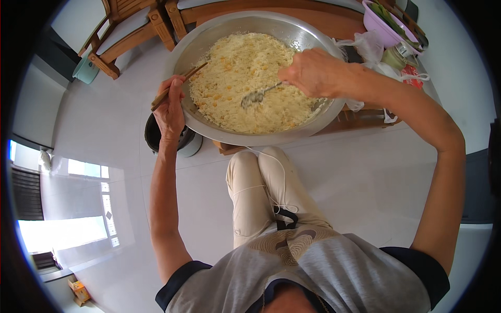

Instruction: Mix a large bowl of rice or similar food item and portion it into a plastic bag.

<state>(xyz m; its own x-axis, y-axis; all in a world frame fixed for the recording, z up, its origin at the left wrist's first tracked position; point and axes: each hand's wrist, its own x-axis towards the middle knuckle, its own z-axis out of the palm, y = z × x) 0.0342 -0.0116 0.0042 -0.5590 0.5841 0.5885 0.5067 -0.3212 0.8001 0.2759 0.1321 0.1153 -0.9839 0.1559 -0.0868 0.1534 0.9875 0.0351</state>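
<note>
Head view, and from here that steel basin (250, 138) of soft-looking rice (245, 70) at 12 o'clock seems hefty, I'd grab its rim, with the left hand (170, 107) curled round chopsticks (195, 71) at 10, right hand (314, 73) closed on a metal utensil (254, 97) at 1.

Single head view, left one of a fisheye pair worn on the person's head; looks steeply down and a bit forward, upright, not mirrored. Very wide, corners dark, straight edges bowing toward the rim. Nearest to lens: grey shirt (334, 266) at the lower edge, then pale trousers (248, 193) below it. Mid-range, upper middle, seen from above: metal basin (250, 139) with left hand (170, 107) and right hand (312, 73). Farther off: wooden chair (102, 57) top left, tiled floor (360, 177) all round.
</note>
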